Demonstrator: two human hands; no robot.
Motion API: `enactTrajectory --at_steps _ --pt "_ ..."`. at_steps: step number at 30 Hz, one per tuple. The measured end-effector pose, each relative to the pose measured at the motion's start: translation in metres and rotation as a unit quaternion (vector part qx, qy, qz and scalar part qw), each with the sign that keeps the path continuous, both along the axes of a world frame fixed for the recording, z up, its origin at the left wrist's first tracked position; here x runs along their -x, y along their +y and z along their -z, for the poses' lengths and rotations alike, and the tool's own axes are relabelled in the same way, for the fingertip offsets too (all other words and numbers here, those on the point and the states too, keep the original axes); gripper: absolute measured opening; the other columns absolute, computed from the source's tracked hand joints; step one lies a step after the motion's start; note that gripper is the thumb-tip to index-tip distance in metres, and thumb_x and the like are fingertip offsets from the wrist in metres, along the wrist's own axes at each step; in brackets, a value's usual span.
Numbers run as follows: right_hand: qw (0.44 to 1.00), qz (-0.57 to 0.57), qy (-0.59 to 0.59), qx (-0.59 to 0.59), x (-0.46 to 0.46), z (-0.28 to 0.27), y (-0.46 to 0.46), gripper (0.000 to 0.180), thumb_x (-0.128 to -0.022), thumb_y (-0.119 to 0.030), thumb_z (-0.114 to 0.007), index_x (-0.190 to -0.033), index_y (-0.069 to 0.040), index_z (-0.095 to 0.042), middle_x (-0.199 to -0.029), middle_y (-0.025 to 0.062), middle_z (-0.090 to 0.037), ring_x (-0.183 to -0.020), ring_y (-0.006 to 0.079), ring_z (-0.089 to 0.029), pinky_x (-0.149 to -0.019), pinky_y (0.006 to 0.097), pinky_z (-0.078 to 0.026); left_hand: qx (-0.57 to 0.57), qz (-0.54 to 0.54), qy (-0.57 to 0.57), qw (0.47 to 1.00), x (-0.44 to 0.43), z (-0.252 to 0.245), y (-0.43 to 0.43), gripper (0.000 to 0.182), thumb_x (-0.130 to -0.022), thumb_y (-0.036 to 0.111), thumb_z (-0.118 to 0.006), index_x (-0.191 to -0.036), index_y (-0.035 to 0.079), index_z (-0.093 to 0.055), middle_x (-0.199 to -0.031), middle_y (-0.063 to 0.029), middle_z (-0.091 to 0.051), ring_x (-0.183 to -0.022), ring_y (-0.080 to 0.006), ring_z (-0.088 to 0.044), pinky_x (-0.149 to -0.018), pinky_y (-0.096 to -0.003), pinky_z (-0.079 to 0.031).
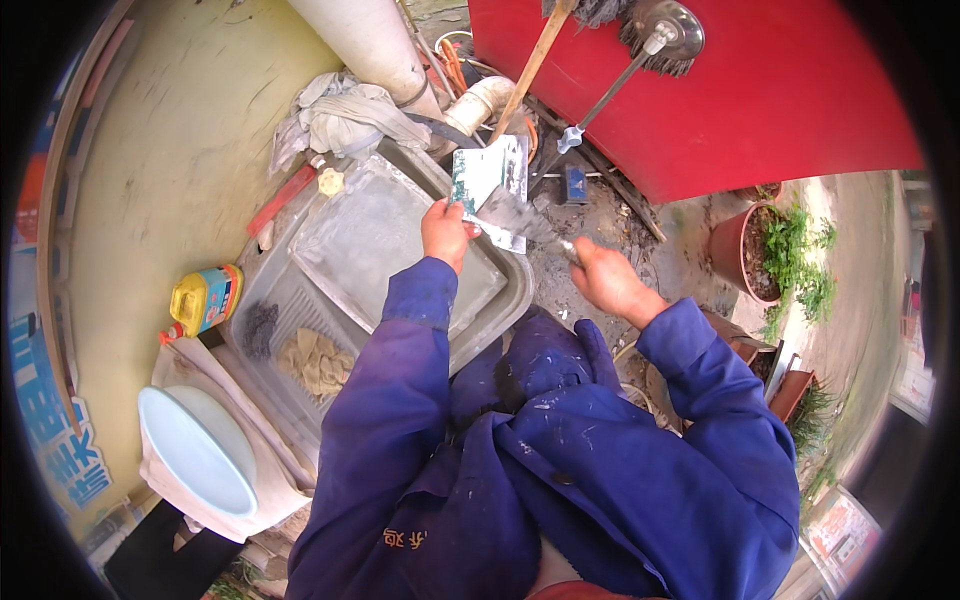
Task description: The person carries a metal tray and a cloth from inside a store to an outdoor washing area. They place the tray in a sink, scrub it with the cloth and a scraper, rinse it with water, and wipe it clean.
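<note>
My left hand (448, 231) grips the near edge of a flat rectangular plate (480, 174), smeared white and dark green, over the far rim of a grey sink. My right hand (611, 279) is closed around the handle of a putty knife (517, 216). The knife's broad blade is blurred and overlaps the plate's lower part; whether they touch is hard to tell. Below my left hand, a grey tray or board (375, 240) lies across the sink (259, 300). A tan rag (316, 361) and a dark scouring pad or cloth (260, 328) rest on the sink's ribbed side.
A yellow jug (206, 300) and a pale blue basin (196, 450) stand at left. Grey rags (352, 112) lie beside a thick white pipe (367, 45). A wooden handle (534, 67), a metal pole (611, 90) and a red panel (712, 97) are beyond. Potted plants (739, 251) stand at right.
</note>
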State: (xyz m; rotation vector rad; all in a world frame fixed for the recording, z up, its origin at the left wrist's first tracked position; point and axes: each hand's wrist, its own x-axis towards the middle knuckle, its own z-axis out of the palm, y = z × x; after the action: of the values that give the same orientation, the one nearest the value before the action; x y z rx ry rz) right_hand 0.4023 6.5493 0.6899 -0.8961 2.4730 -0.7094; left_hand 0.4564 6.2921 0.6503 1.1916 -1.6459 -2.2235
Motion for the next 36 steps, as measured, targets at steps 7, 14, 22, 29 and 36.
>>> enactTrajectory --at_steps 7,14,22,29,36 --pt "0.996 -0.087 -0.010 0.007 -0.004 -0.013 -0.003 0.018 -0.082 -0.013 -0.056 -0.092 -0.002 -0.045 -0.079 0.0251 -0.060 -0.077 0.0453 -0.058 -0.068 0.0517 -0.046 -0.004 -0.037 0.014 0.999 -0.032 -0.003 -0.023 0.025 -0.095 0.012 -0.044 -0.112 -0.004 -0.053 -0.090 -0.0087 -0.064 -0.068 -0.0149 -0.060 -0.060 -0.0278 -0.051" --pt "0.991 -0.131 0.016 0.004 -0.005 -0.014 -0.004 0.019 -0.084 -0.014 -0.058 -0.091 -0.003 -0.043 -0.076 0.0229 -0.057 -0.075 0.0450 -0.056 -0.064 0.0497 -0.045 0.047 -0.046 0.034 0.997 -0.046 -0.017 -0.031 0.026 -0.096 0.011 -0.043 -0.115 -0.005 -0.051 -0.095 -0.0102 -0.064 -0.069 -0.0149 -0.061 -0.063 -0.0280 -0.052" --pt "0.990 -0.136 -0.020 0.025 -0.006 -0.016 -0.015 0.022 -0.082 -0.014 -0.057 -0.096 -0.002 -0.046 -0.081 0.0242 -0.059 -0.079 0.0458 -0.057 -0.069 0.0504 -0.047 0.050 -0.057 0.022 0.997 -0.053 -0.014 -0.033 0.028 -0.095 0.010 -0.044 -0.117 -0.006 -0.050 -0.096 -0.0114 -0.062 -0.071 -0.0173 -0.061 -0.064 -0.0293 -0.054" --pt "0.937 -0.086 -0.337 0.015 -0.041 0.035 -0.102 0.024 -0.085 -0.016 -0.059 -0.099 0.001 -0.050 -0.069 0.0174 -0.058 -0.058 0.0313 -0.057 -0.051 0.0401 -0.045 0.022 -0.283 -0.069 0.956 -0.150 0.039 -0.051 0.028 -0.088 0.007 -0.050 -0.112 -0.009 -0.047 -0.096 -0.0147 -0.062 -0.073 -0.0216 -0.062 -0.064 -0.0313 -0.056" --pt "0.944 -0.023 -0.316 -0.089 -0.064 0.123 -0.180 0.027 -0.084 -0.020 -0.061 -0.096 0.003 -0.060 -0.082 0.0196 -0.063 -0.072 0.0310 -0.061 -0.064 0.0397 -0.050 0.087 -0.250 -0.220 0.939 -0.197 0.134 -0.061 0.030 -0.076 0.007 -0.061 -0.103 -0.005 -0.053 -0.086 -0.0172 -0.063 -0.066 -0.0281 -0.065 -0.056 -0.0374 -0.053"
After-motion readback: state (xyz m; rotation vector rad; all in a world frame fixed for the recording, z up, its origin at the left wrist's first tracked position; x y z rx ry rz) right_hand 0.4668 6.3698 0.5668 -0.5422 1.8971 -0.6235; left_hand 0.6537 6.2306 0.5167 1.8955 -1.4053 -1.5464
